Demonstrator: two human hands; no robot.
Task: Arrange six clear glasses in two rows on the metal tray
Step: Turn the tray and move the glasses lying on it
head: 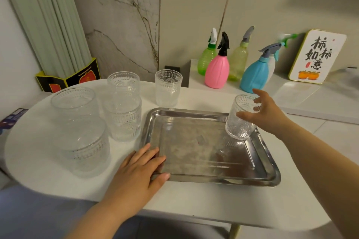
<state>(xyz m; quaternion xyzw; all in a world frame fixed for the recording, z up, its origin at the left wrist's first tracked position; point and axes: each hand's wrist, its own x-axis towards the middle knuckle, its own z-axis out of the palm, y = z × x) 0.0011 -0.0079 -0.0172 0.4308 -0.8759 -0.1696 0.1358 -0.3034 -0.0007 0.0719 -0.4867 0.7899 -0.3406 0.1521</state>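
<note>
Nearest the camera, the left hand [139, 170] lies flat with fingers spread, pressing on the near-left corner of the metal tray [209, 180] to pin it to the white bench [194, 200]. Over at the tray's far-right corner, the right hand [266, 112] is wrapped loosely around a clear glass [240, 120], fingers curled at the rim side and thumb across the front. The glass is tilted and its base sits right at the tray's raised edge; I can't tell if it's fully down or just above. The rest of the tray is bare.

The other five glasses are off to the left on the bench: the nearest one [85, 147], one behind it [74, 103], a middle one [124, 118], and two further back [123, 83] and [168, 87].

Main risk, I'd say: the base catches the tray lip, so the glass lands half on the rim and tips over. These embossed glasses look slippery too. Spray bottles [217, 68] stand behind, well clear.
</note>
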